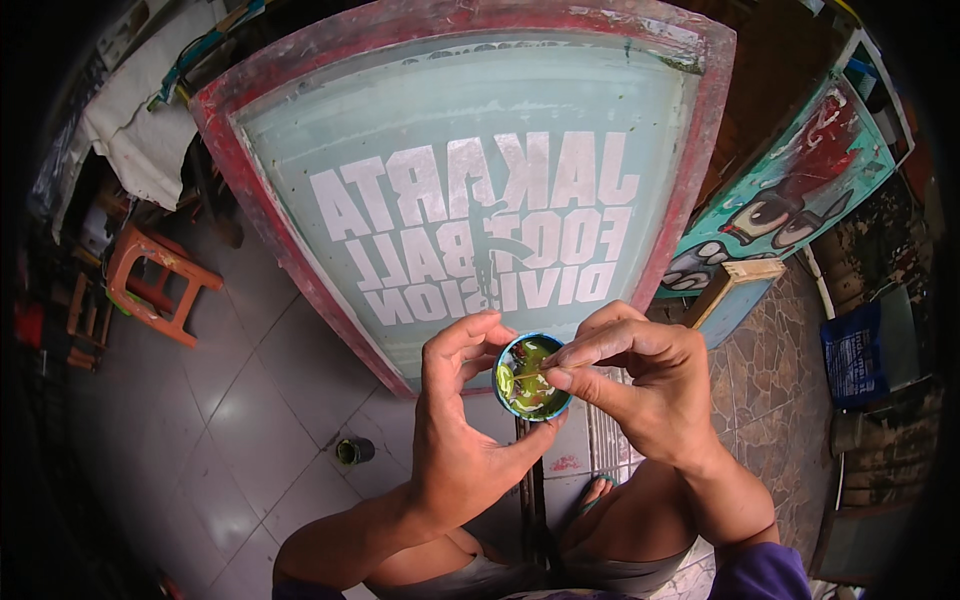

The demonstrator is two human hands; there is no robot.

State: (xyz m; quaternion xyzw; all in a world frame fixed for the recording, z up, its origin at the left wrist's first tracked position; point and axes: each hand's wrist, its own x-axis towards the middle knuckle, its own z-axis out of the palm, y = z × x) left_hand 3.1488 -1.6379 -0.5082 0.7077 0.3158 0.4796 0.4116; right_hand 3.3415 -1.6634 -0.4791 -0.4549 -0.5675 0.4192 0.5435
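Observation:
My left hand (452, 432) is curled around a small round cup with a blue rim (530, 417), its opening facing up. Green liquid (527, 392) with pale, glossy streaks lies inside the cup. Between thumb and forefinger, my right hand (645, 378) pinches a thin stick (524, 376), whose far end reaches into the green liquid. Just beyond both hands leans a large screen-printing frame (225, 135) with a worn red border. Its pale green mesh (400, 110) bears large, light, mirrored block lettering, with darker smears across the middle.
On the tiled floor (250, 430) at left are an orange plastic stool (160, 270) and a small dark cup (354, 451). A white cloth (145, 125) hangs at upper left. To the right stand a cartoon-painted board (790, 190), a smaller wood-edged frame (738, 300) and a blue bag (853, 355).

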